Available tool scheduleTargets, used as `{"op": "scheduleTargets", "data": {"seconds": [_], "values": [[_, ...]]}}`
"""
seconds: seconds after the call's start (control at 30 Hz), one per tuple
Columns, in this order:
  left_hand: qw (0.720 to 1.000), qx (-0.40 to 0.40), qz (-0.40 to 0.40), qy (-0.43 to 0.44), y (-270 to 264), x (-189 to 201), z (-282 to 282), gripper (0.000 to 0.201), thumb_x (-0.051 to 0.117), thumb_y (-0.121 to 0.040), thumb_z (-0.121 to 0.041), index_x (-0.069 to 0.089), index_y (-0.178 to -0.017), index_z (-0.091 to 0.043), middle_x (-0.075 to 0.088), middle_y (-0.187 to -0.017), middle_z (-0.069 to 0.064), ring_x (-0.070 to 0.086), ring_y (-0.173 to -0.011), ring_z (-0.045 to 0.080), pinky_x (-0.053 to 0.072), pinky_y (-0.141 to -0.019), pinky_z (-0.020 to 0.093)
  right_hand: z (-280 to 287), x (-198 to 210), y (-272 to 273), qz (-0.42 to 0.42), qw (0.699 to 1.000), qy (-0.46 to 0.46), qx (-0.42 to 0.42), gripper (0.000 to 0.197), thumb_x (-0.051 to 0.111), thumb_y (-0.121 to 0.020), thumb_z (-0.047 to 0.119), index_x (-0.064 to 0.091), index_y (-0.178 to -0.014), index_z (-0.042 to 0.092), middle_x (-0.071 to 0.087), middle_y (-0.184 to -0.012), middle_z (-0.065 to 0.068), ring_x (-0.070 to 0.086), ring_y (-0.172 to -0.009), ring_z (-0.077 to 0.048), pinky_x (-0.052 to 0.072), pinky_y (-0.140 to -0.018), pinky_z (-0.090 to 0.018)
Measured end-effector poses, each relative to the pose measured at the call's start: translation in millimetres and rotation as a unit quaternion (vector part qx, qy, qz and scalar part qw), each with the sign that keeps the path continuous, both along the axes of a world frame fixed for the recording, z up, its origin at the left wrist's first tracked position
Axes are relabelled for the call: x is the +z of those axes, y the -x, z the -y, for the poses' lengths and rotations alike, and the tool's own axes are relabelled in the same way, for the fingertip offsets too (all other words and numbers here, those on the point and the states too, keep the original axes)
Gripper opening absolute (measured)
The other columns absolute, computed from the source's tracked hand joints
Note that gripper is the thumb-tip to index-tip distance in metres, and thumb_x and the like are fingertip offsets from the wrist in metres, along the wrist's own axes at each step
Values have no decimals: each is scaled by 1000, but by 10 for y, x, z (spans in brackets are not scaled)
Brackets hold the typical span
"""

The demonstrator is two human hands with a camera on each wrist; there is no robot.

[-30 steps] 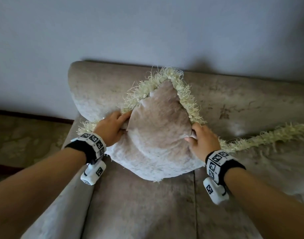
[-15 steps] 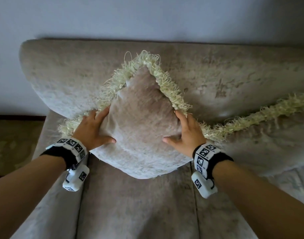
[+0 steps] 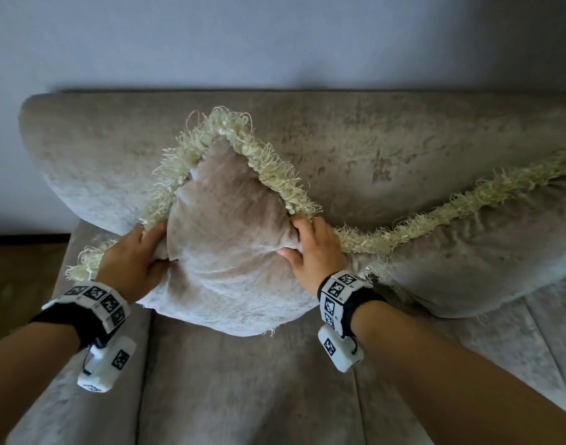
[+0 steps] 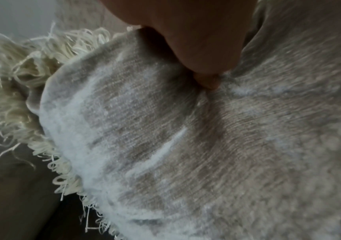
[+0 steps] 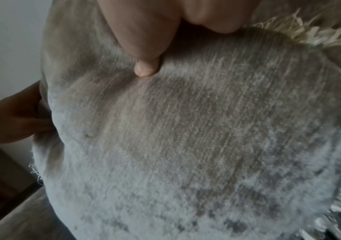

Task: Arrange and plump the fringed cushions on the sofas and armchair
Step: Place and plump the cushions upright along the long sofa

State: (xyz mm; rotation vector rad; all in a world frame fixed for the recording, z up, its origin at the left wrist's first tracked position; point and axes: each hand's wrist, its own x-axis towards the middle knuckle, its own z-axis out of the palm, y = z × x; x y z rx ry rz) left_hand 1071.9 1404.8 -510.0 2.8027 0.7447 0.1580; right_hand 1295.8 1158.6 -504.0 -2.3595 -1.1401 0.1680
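Note:
A beige cushion with a pale yellow fringe stands on one corner against the sofa back. My left hand grips its left side, thumb dug into the front fabric and fingers wrapped behind the edge. My right hand grips the right side the same way. In the left wrist view the thumb dents the cushion. In the right wrist view the thumb presses a crease into the cushion; my left hand shows at its far edge.
A second fringed cushion leans against the sofa back at the right, its edge touching the first one. The sofa seat lies below, an armrest at the left, a plain wall behind, floor at far left.
Half a second ago both hands lay flat with fingers spread on the cushion's face. Now they have closed round its sides and squeeze inward, bulging the middle.

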Motion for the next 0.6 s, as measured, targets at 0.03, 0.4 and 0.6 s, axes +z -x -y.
{"op": "scheduleTargets", "data": {"seconds": [0.03, 0.4, 0.6], "values": [[1000, 6, 9, -16, 40, 90, 14, 72, 45, -71, -45, 43, -136, -16, 55, -87, 23, 58, -65, 42, 47, -49, 45, -18, 52, 22, 5, 1000, -12, 2, 53, 77, -79, 33, 37, -112, 26, 51, -101, -12, 51, -91, -32, 48, -76, -45], [998, 22, 6, -51, -193, 91, 128, 61, 54, -72, -43, 42, -130, -28, 53, -86, 21, 59, -67, 40, 48, -43, 41, 23, -198, -138, 11, 1000, 7, -27, 51, 77, -79, 29, 37, -110, 22, 50, -101, -15, 50, -90, -34, 48, -77, -51], [994, 42, -3, -98, -347, -315, 81, 66, 85, -66, -32, 49, -121, -25, 50, -85, 19, 56, -70, 37, 41, -43, 33, 33, -552, -243, 80, 995, 39, -45, 59, 78, -72, 45, 40, -107, 16, 49, -100, -17, 50, -88, -35, 48, -75, -48]]}}
